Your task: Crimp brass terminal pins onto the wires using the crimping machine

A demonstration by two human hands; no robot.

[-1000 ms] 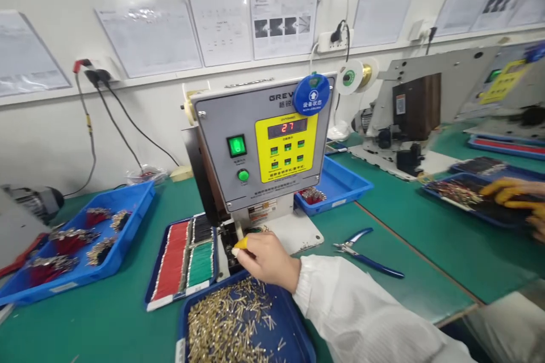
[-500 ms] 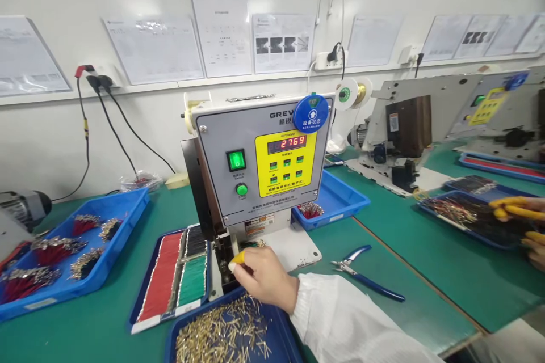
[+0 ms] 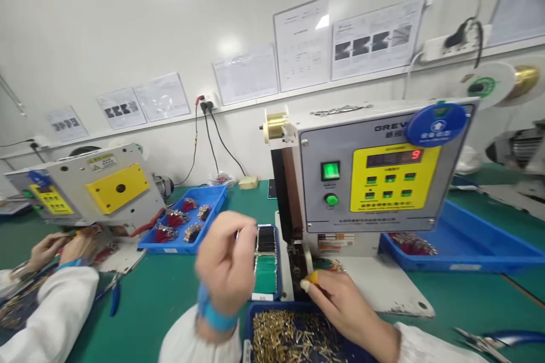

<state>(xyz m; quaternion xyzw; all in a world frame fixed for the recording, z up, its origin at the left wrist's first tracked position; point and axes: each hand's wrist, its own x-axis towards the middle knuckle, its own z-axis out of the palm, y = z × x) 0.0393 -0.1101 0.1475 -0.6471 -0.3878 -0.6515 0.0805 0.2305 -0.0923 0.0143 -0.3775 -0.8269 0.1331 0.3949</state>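
Note:
My right hand (image 3: 347, 298) is at the base of a grey and yellow crimping machine (image 3: 323, 147). Its thumb and forefinger wear finger cots and are pinched together beside the black die area (image 3: 298, 264); anything between them is too small to make out. My left hand (image 3: 225, 258), with a blue wristband, is raised left of the machine. It is blurred, its fingers curled, and their tips are hidden. Behind it lies a tray of green wires (image 3: 266, 272) and black wires (image 3: 267, 239). Below my right hand is a blue tray of loose brass terminals (image 3: 281, 337).
Bundled wires lie in a blue tray (image 3: 215, 204) at left and another blue tray (image 3: 468, 238) at right. Pliers (image 3: 502, 340) rest at the lower right. A co-worker's hands (image 3: 79, 247) are at another machine (image 3: 100, 184) on the left.
The view has swung left, and my left hand has come into sight. My right hand stays at the machine's base. The red display has gone from 2769 to 9.

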